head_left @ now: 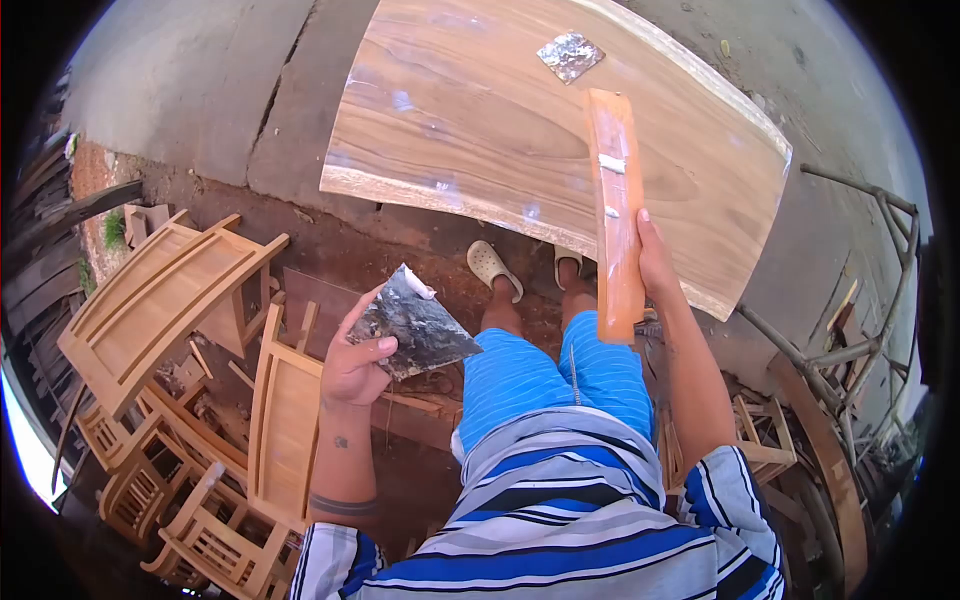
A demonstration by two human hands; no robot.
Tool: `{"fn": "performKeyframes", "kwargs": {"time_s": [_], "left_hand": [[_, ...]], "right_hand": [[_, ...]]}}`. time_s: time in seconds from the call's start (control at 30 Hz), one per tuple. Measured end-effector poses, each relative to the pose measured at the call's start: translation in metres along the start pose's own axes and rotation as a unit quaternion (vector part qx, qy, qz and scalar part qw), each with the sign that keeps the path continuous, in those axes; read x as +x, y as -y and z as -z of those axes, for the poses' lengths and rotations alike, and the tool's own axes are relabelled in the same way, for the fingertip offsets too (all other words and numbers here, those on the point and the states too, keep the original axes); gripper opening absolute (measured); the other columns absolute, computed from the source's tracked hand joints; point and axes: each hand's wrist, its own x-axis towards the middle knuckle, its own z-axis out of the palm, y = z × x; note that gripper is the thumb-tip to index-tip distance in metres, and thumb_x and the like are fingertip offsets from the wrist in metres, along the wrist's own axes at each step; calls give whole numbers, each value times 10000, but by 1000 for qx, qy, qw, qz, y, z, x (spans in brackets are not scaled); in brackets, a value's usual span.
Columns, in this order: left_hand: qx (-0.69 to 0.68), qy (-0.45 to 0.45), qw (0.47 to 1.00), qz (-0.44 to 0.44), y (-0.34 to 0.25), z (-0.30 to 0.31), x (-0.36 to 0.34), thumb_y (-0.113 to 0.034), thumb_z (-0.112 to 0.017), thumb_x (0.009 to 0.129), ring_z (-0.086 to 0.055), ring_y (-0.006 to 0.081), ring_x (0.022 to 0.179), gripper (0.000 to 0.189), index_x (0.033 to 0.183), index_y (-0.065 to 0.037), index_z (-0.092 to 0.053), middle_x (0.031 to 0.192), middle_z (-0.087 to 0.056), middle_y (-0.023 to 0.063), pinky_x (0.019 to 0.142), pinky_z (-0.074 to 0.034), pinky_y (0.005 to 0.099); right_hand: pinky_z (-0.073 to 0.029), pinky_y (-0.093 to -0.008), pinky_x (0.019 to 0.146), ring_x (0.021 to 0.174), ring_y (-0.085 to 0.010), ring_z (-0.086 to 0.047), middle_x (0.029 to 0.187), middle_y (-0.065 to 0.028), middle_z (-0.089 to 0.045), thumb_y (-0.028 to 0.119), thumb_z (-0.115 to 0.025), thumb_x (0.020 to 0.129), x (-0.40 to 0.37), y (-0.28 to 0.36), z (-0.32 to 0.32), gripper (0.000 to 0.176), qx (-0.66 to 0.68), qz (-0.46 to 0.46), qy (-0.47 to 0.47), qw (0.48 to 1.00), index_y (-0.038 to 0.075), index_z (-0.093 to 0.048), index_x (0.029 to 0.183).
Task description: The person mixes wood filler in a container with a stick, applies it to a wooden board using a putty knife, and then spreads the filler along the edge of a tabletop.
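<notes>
In my left hand (357, 362) is a dark, smeared square plate (415, 325), gripped by its left edge with the thumb on top. A dab of white paste (418, 283) sits at its upper corner. My right hand (655, 255) grips a narrow wooden board (620, 260) by its right edge, its other fingers hidden behind. White paste patches mark the board's face, which is tilted toward me. Beyond it, a second smeared square plate (571, 57) lies on the large wooden slab (450, 110), whose surface carries pale filler spots.
Wooden chair or bench parts (170, 290) are stacked at the left, with a panelled wooden piece (285, 430) nearer me. A frame of rough poles (860, 350) stands at the right. Concrete floor (200, 90) spreads behind the slab. My feet in clogs (494, 270) are below its near edge.
</notes>
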Motion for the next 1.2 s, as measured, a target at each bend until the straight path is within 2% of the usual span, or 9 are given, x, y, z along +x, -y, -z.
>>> {"fn": "performKeyframes", "kwargs": {"time_s": [0.17,0.33,0.47,0.53,0.67,0.77,0.8,0.9,1.2], "left_hand": [[-27,-39,999,25,53,90,67,42,-622,776,-562,257,1184,705,1424,46,-346,1302,-545,171,1026,-447,399],[-56,17,997,-53,100,138,119,12,-640,800,-551,260,1199,701,1427,77,-334,1317,-538,176,1046,-422,380],[118,-1,983,-138,112,149,138,49,-599,834,-604,288,1115,495,1311,111,-486,1208,-609,200,988,-468,407],[315,-31,918,-238,115,153,144,63,-586,827,-612,290,1108,446,1269,94,-537,1197,-620,199,963,-479,397],[636,-35,672,-378,130,156,165,84,-568,800,-631,304,1080,400,1193,30,-622,1179,-634,197,921,-492,369],[687,-46,627,-365,148,147,173,96,-500,804,-618,315,1123,394,1175,44,-624,1202,-629,202,979,-449,360],[696,-54,610,-376,156,146,173,97,-494,810,-616,316,1126,395,1181,44,-619,1196,-632,203,980,-448,356],[731,-82,540,-409,173,145,176,93,-484,830,-613,317,1127,397,1204,39,-606,1188,-637,204,983,-447,356],[676,-216,446,-545,246,161,216,110,-474,856,-584,348,1136,468,1316,39,-526,1255,-577,218,937,-474,389]], "right_hand": [[-491,-281,686,750,-99,-579,889,-44,-621,476,-342,1029,21,-55,56,511,-36,-30,-67,997,30,-584,1090],[-491,-270,690,744,-98,-582,882,-39,-620,467,-349,1030,102,-90,71,498,-131,18,-56,990,33,-584,1096],[-488,-265,723,778,-91,-585,914,-36,-623,431,-354,1038,127,-99,90,473,-163,47,-26,985,25,-581,1123],[-485,-262,769,836,-89,-591,973,-43,-628,387,-350,1047,134,-104,99,451,-189,96,-60,976,14,-574,1167],[-473,-244,789,879,-79,-591,1023,-62,-634,334,-373,1043,142,-106,121,407,-77,105,22,991,4,-568,1180],[-482,-274,848,940,-111,-612,1064,-97,-642,329,-389,1033,137,-99,101,409,-24,111,22,993,-9,-565,1182],[-469,-296,883,959,-123,-606,1085,-107,-637,320,-403,1025,132,-100,76,395,17,133,-43,990,-3,-568,1181],[-385,-270,976,1066,-119,-532,1137,-71,-585,349,-427,1018,138,-92,115,420,-86,119,72,986,23,-541,1257],[-372,-298,988,1118,-151,-524,1205,-122,-567,296,-417,1001,152,-95,132,446,-251,231,101,935,-34,-502,1288]]}}
